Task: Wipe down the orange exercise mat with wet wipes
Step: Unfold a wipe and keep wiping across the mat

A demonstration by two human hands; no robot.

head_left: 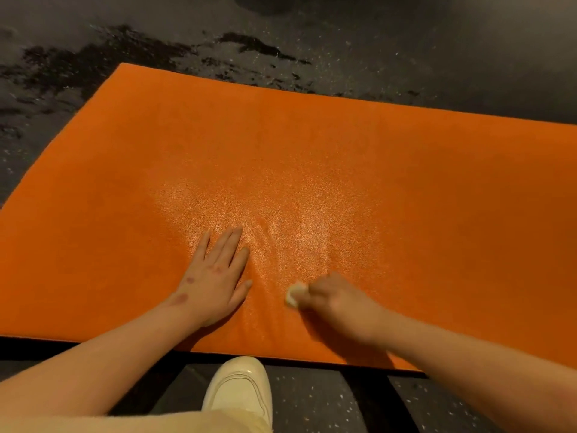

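The mat (pixel 312 151) lies flat on the floor (pixel 187 35), filling most of the view. Its far-left corner shows at the upper left; its near edge runs just in front of the person, and its right end passes out of view. Its long axis runs left to right, tilted so the right end sits lower in the picture. The surface is plain orange with a fine grain. A paler, glistening patch spreads over the middle toward the near edge, around and beyond the hands, and shallow creases fan out between them.

The left hand (pixel 215 276) lies palm down on the mat near its near edge, fingers straight and close together, thumb out to the side, holding nothing. Just to its right, apart from it, the right hand (pixel 337 304) is curled, knuckles up, fingers closed around a small bunched white wipe (pixel 295 293), which pokes out on the hand's left side and touches the mat. This hand is blurred, so the grip itself is hard to make out. Both bare forearms cross the near edge.

Nothing else rests on the mat. A cream shoe (pixel 240 392) stands on the floor just short of the near edge, between the arms, with pale cloth (pixel 156 423) below it. The floor is dark grey, speckled, with black blotches beyond the far edge.
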